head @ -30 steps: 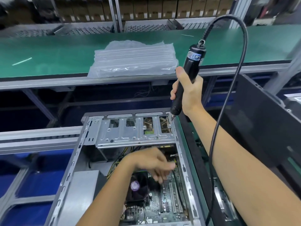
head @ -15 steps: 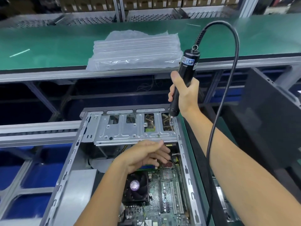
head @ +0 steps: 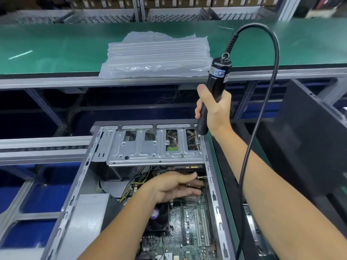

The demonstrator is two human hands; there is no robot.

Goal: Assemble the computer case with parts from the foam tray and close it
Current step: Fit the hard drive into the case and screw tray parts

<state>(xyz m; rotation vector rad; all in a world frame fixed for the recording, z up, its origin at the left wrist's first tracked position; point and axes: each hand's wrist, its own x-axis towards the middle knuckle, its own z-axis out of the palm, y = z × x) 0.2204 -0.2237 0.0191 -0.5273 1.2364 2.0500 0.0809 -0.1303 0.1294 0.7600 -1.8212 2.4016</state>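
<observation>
Computer case [head: 75, 212] open, lying on side btwn grey conveyor rail [head: 43, 147] at left and green-edged bench strip at right; drive cage [head: 150, 149] spans far end, motherboard [head: 189, 222] exposed below; black side panel [head: 309, 137] leans at right; air-cushion pack [head: 155, 55] on green shelf beyond. R hand [head: 216, 109] wrapped round electric screwdriver [head: 216, 79], bit at cage's far-right corner; cable [head: 262, 109] loops over forearm. L hand [head: 176, 186] inside case under cage, fingers straight, tips near right wall; holding anything: can't tell.
</observation>
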